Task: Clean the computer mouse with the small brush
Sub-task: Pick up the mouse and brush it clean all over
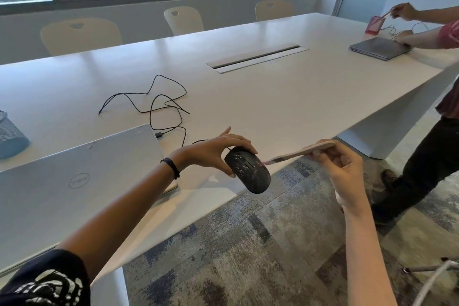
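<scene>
A black computer mouse, speckled with pale dust, hangs in the air just past the table's near edge. My left hand grips it at its front end, fingers on top and thumb below. My right hand holds a small brush with a pale wooden handle. The brush points left and its pinkish bristle tip touches the mouse's right side. The mouse's black cable runs back in loops across the table.
A closed silver Dell laptop lies on the white table left of my hands. A dark mesh holder stands at the far left. Another person stands at the right by a second laptop and a red mesh cup.
</scene>
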Tool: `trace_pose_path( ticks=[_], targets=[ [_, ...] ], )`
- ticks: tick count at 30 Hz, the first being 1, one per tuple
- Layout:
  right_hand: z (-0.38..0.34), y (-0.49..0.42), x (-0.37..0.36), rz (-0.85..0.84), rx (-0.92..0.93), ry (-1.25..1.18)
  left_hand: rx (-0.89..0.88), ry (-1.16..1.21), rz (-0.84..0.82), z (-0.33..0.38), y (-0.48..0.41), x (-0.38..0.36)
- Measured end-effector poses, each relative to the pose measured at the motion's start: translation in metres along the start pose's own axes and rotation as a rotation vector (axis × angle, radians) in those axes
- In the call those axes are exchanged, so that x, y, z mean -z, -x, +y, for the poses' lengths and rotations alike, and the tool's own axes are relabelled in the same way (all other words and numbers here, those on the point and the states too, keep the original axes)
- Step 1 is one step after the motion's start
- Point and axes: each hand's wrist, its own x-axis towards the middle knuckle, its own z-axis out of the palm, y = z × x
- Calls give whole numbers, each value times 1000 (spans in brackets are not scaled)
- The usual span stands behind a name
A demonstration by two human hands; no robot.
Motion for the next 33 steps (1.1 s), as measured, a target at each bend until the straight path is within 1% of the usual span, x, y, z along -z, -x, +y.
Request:
trace_pose_path(
  ticks=[8,16,25,33],
  targets=[
    [-4,5,3,-29,-26,-1,2,-4,-8,4,2,-2],
    [-6,12,2,-36,-10,5,0,-16,-26,7,3,-5],
    [-6,16,-2,-101,-15,39,16,-10,-69,9,10,-2],
    [-8,17,-9,-138,-21,7,38,-13,-78,12,18,-4]
  ],
)
